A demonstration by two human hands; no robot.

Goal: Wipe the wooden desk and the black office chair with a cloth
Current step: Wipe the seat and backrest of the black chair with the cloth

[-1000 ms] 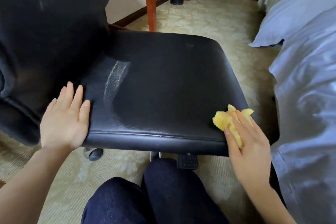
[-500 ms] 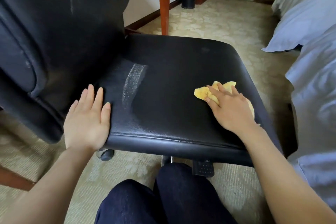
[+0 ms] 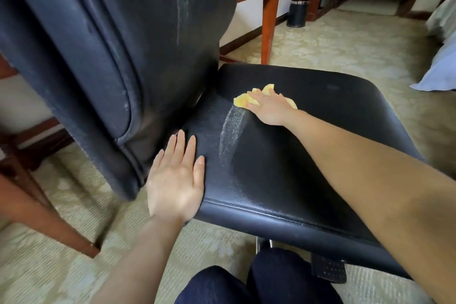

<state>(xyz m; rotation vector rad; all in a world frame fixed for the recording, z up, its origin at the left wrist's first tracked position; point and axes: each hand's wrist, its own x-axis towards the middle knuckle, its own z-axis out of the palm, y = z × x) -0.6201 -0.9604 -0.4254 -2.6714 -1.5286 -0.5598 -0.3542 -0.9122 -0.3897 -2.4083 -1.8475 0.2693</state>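
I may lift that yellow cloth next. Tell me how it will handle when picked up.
The yellow cloth is bunched in uneven folds under the right hand, so probably floppy and light. It likely slides easily over the smooth chair seat.

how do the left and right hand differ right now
The left hand lies flat and bare at the seat's near corner; the right hand reaches farther in, pressing a yellow cloth. Left holds nothing; right covers the cloth. Both rest on the seat.
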